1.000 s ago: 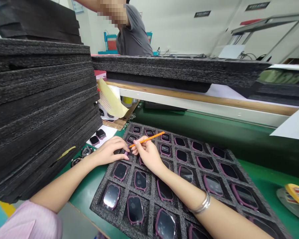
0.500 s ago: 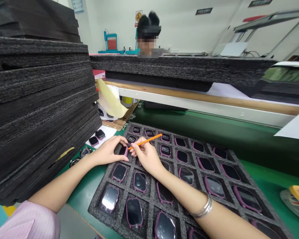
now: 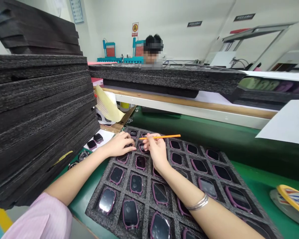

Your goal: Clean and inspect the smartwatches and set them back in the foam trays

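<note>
Black foam takes up most of the view: a tray (image 3: 96, 202) of square cells lies on the green tabletop (image 3: 214, 129), with purple-rimmed watches (image 3: 136, 183) set face up in the cells.

Two bare forearms reach in from 6 and 7 o'clock and meet at the tray's far left corner, around 11 o'clock.

The left hand (image 3: 119, 146) lies palm down and low over the corner cells. Its wrist is straight, its fingers are stretched forward and its thumb points towards 3 o'clock. What sits under the fingers is hidden, so I cannot tell whether it grips anything or only presses.

The right hand (image 3: 156, 151) is just beside it, the two close together but not touching. Its wrist is raised a little and its fingers are pinched shut on a thin orange stick (image 3: 161, 136). The stick lies almost level above the far row of cells, its long end pointing to 3 o'clock. A silver bracelet (image 3: 198, 203) rides on that forearm.

At 9 o'clock a tall stack (image 3: 40, 116) of dark foam sheets stands beside the tray. A curled yellow sheet (image 3: 107, 103) hangs past its far edge at 11 o'clock. At 12 o'clock, behind more foam on a raised shelf, another person (image 3: 151, 43) is partly in view. A yellow roll (image 3: 291, 199) lies at 4 o'clock.
</note>
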`<state>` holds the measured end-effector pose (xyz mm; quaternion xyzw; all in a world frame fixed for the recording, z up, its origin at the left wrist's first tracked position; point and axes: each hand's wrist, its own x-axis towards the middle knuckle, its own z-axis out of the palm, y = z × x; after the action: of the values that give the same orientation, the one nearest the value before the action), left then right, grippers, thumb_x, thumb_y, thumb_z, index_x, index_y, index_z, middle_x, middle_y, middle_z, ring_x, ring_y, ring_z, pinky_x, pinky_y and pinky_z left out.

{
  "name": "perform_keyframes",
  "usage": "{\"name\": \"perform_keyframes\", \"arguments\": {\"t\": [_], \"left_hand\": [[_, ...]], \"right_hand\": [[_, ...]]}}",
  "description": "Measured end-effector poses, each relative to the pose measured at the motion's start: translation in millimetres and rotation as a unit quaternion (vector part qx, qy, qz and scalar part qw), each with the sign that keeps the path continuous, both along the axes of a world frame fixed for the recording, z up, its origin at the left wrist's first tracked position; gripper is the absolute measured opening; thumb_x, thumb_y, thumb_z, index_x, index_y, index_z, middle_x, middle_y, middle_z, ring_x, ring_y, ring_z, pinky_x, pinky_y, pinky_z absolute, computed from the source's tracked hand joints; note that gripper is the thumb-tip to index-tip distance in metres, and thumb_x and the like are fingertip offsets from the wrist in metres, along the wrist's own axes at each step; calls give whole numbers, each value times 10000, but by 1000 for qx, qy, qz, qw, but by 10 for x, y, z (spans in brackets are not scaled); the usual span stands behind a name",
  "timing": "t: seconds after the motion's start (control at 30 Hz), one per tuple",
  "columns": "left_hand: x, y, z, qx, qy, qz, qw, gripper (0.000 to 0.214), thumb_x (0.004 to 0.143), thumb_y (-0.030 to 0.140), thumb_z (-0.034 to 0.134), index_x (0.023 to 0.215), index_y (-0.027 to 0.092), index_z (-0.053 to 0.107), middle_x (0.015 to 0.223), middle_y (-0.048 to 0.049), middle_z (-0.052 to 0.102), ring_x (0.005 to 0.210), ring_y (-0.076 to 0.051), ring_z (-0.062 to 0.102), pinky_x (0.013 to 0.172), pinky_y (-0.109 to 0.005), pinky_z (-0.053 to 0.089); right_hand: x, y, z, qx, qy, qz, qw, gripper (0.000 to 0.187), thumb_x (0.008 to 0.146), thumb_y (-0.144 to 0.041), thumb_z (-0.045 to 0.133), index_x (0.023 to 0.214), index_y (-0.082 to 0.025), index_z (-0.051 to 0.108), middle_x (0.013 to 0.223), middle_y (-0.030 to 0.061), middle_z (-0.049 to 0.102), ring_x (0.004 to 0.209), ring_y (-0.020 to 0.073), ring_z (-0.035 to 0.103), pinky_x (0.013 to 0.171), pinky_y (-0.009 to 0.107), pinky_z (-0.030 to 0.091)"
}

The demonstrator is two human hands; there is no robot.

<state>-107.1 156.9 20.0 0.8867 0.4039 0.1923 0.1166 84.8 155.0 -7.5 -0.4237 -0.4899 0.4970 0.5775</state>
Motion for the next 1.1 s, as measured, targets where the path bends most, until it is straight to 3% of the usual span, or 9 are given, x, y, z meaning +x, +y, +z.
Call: {"name": "perform_keyframes", "arguments": {"t": [0.1,0.27,0.5,0.6,0.77,1.1], "left_hand": [[-92,-6,20,19,4,10,1000,267,939,471,643,973,229,749,1045,-86,646,1046,-293,568,971,-450,429],[-277,-2,18,21,-32,-2,999,186,955,359,651,1081,237,711,1088,-53,720,1068,-241,624,981,-384,450],[-296,30,-85,18,-76,-1,997,140,932,328,701,1030,232,725,1109,-47,768,1079,-239,682,997,-386,470],[-291,15,-107,11,-90,18,996,175,916,334,716,1063,241,705,1127,-47,758,1088,-248,687,1005,-404,486],[-292,5,-161,-9,-122,65,990,456,831,365,799,1204,216,583,1200,-87,709,1122,-272,694,981,-417,540],[-278,14,-192,-22,-127,73,989,441,820,337,805,1175,228,568,1194,-75,698,1130,-269,689,1009,-424,532]], "right_hand": [[38,88,10,-4,-22,18,1000,249,1002,-386,616,1024,-139,642,807,-21,645,586,78,588,540,219,521],[-60,217,-9,-5,-81,60,995,265,999,-393,618,1075,-141,655,921,17,687,712,116,659,641,276,582],[-167,325,18,51,-177,71,980,251,989,-376,633,1097,-151,667,1041,48,707,884,166,694,811,370,597],[-182,350,3,63,-205,85,973,258,989,-382,632,1096,-150,669,1043,49,709,890,169,696,826,380,594],[-195,385,-46,70,-227,95,967,269,993,-391,624,1103,-149,665,1036,48,709,880,167,696,819,378,595],[-185,336,-24,82,-236,116,961,262,994,-391,623,1079,-146,667,996,38,711,852,160,696,811,373,595]]}}
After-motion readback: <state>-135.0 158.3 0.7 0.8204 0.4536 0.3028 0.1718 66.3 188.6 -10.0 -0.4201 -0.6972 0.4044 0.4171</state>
